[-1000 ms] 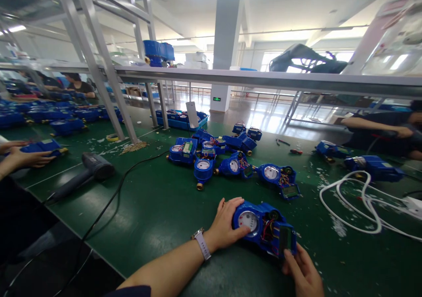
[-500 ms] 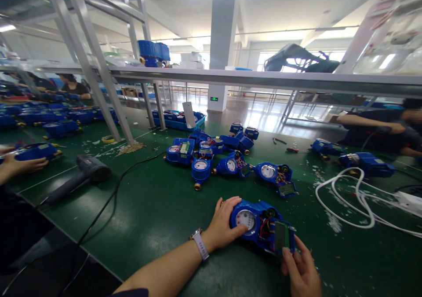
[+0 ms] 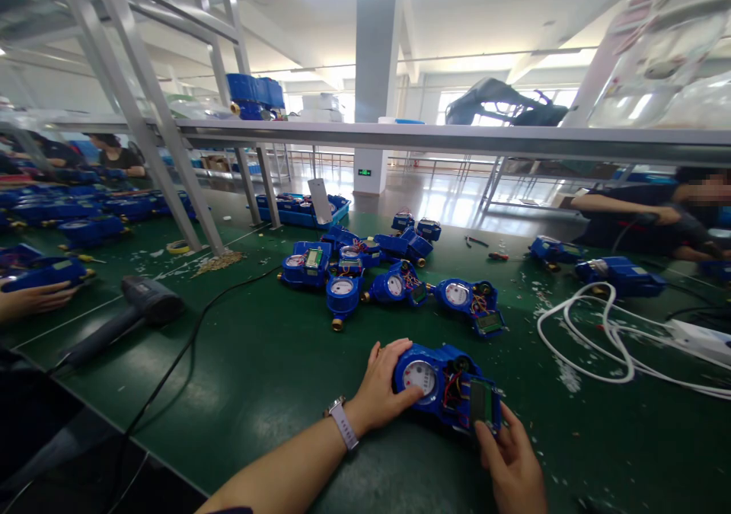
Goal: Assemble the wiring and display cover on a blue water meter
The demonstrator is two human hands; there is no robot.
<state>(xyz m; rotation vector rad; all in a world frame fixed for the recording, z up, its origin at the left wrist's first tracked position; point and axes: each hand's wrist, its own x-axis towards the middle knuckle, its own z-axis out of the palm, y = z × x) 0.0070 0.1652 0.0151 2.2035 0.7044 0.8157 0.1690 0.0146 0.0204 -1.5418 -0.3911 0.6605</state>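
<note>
We had the meter [image 3: 442, 384] on the green bench [image 3: 268, 392], face up, wires showing in its open compartment. Our left hand [image 3: 384, 392] was clamped around its round end, thumb over the dial [image 3: 419, 378]. Our right hand [image 3: 511, 453] pinched the display [image 3: 483, 403] between thumb and fingers at the meter's other end; we could not tell whether the display was fixed there. Beyond the meter we had a loose group of other meters [image 3: 394, 285], several with wires exposed. Well left of the meter lay a heat gun [image 3: 147, 302], a black cord [image 3: 201, 320] running between the two. Right of the meter we saw a white cable [image 3: 620, 381] in loops.
</note>
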